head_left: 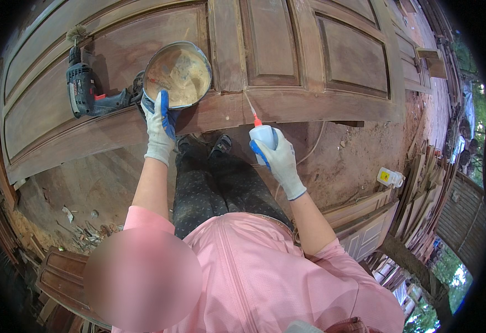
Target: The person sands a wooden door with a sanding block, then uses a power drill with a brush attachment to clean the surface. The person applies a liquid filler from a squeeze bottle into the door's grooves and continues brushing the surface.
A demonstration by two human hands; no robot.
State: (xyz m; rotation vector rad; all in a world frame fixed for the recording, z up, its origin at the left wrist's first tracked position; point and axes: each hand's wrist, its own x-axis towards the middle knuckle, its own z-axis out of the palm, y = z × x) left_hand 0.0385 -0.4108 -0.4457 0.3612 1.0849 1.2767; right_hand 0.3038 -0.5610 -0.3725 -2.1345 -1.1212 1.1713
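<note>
My left hand (161,123), in a white glove with blue palm, grips the near rim of a round metal bowl (190,75). Tan powder coats the bowl's inside, and it sits tilted over the wooden door (229,108). Wrapped round a white squeeze bottle (261,135) is my gloved right hand (281,158). The bottle's red cap and thin nozzle point up toward the door's near edge rail, close to a joint in the wood. Left of the bowl, a power drill (82,91) with a wire brush lies on the door.
A second panelled door (412,58) lies beyond the right end. On the dirt floor (343,150) stands a white jug (390,177) with a yellow label. Stacked boards (420,188) line the right side. Scrap bits (90,236) litter the ground at left, near a brown wooden panel (62,277).
</note>
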